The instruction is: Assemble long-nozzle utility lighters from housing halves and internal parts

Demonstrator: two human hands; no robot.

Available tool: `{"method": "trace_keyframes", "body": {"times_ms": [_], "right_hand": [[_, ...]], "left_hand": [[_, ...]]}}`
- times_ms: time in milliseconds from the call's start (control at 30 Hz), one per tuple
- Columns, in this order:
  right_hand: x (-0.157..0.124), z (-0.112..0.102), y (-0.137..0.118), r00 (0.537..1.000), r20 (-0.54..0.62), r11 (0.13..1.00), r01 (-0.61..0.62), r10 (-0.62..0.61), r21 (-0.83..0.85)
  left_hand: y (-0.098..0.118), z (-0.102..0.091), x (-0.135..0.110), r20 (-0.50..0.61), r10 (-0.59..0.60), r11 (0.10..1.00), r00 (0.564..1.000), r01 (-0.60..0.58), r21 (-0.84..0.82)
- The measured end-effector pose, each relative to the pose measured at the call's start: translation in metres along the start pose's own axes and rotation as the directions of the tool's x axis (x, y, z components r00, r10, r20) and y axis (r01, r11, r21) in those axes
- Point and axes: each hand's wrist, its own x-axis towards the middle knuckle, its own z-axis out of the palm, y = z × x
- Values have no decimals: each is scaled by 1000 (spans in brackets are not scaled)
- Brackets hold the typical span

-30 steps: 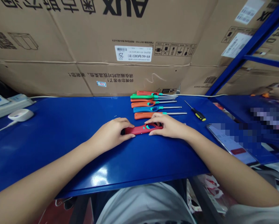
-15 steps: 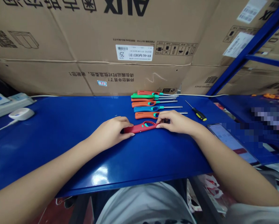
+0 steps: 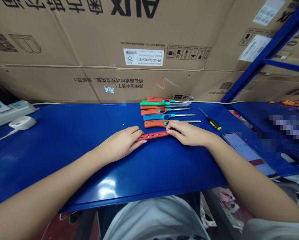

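A red lighter body [image 3: 155,135] is held between my two hands, turned so that its narrow edge with a seam faces up. My left hand [image 3: 121,142] is closed round its left end. The fingertips of my right hand [image 3: 188,132] pinch its right end; no metal tube shows there. Just beyond lies an orange long-nosed lighter [image 3: 154,124], partly behind my right hand. Past it are a blue lighter [image 3: 153,117] and several more orange, green and red ones, their metal tubes pointing right.
A black and yellow screwdriver [image 3: 213,122] lies right of the lighters, with a phone [image 3: 248,154] nearer me. At the left are a white power strip [image 3: 11,111] and a white charger [image 3: 22,122] with its cable. A large cardboard box [image 3: 101,36] stands behind the blue table [image 3: 149,173].
The red lighter body has been rolled in my hands: its broad side with the trigger opening faced up before, and now the narrow seam edge does. Both hands still hold its ends.
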Motion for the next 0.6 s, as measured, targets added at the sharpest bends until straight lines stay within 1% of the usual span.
{"method": "trace_keyframes", "body": {"times_ms": [267,467,600], "right_hand": [[0,-1,-4,1000,-6,1000,2,-2,-15],[-1,-1,-5,1000,6,1000,-7,7,-2],[-1,0,-2,999,-44,1000,15,-14,15]], "left_hand": [[-3,0,0,4,10,1000,1000,-10,-15],[-1,1,-1,5,14,1000,1000,-14,-4],[1,1,0,-5,5,1000,1000,-5,-7]]}}
